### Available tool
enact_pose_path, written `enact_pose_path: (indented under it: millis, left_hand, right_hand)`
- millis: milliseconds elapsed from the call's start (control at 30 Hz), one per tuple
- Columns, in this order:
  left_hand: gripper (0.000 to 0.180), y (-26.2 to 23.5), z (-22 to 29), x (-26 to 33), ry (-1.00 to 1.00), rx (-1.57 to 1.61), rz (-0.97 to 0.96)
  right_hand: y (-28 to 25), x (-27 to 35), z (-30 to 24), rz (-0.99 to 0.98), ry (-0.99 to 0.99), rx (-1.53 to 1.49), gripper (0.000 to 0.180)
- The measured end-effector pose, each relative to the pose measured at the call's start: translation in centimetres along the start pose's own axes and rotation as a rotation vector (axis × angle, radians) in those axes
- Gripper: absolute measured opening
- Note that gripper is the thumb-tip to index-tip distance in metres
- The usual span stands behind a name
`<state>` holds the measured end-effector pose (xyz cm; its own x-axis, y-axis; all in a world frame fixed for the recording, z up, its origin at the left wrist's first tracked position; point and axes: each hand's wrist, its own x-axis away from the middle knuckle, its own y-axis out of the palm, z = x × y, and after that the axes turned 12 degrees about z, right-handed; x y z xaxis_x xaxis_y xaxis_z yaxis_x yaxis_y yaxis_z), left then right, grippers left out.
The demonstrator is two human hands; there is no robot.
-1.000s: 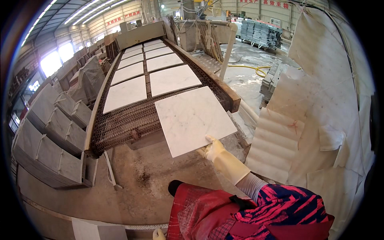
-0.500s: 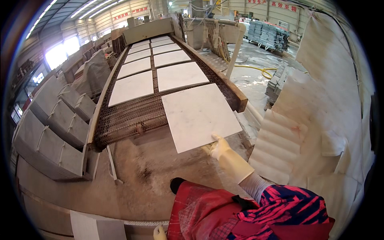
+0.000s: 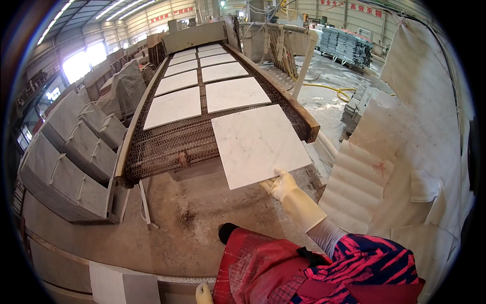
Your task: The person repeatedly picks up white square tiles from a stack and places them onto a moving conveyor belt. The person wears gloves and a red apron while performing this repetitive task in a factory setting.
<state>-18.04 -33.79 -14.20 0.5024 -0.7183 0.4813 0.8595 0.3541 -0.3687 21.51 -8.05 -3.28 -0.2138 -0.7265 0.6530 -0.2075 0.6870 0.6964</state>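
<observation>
Factory floor, dusty concrete, runs under our feet. Our gloved right hand (image 3: 284, 186) grips the near edge of a square white marble tile (image 3: 257, 143), which overhangs the wire-mesh conveyor belt (image 3: 169, 144) at twelve o'clock. We should support it level. Our left hand (image 3: 204, 294), at six o'clock, holds nothing we can see; its grip is unclear.

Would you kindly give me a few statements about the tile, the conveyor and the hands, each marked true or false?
1. The right hand grips the near edge of a white marble tile. True.
2. The right hand is bare. False: it wears a pale glove.
3. More white tiles lie on the mesh conveyor. True.
4. The left hand also grips the tile. False: it is low at the picture's bottom edge, apart from it.
</observation>
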Motion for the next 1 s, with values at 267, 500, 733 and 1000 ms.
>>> enact_pose_path:
  millis: [267, 500, 733, 1000]
  left_hand:
    - [0.045, 0.1, -2.9, -2.2, 0.022, -0.045, 0.011]
    - [0.044, 0.2, -3.0, -2.3, 0.04, -0.061, 0.027]
    - [0.042, 0.0, -0.1, -0.1, 0.045, -0.048, -0.026]
    - [0.042, -0.1, -0.1, -0.4, 0.09, -0.137, -0.036]
  right_hand:
    - [0.4, 0.8, 0.1, -0.011, 0.004, -0.001, 0.034]
    - [0.1, 0.0, 0.0, -0.025, -0.007, -0.011, 0.033]
    - [0.5, 0.5, -0.1, -0.012, -0.008, 0.015, 0.034]
    - [1.2, 2.2, 0.1, -0.042, -0.022, 0.046, 0.04]
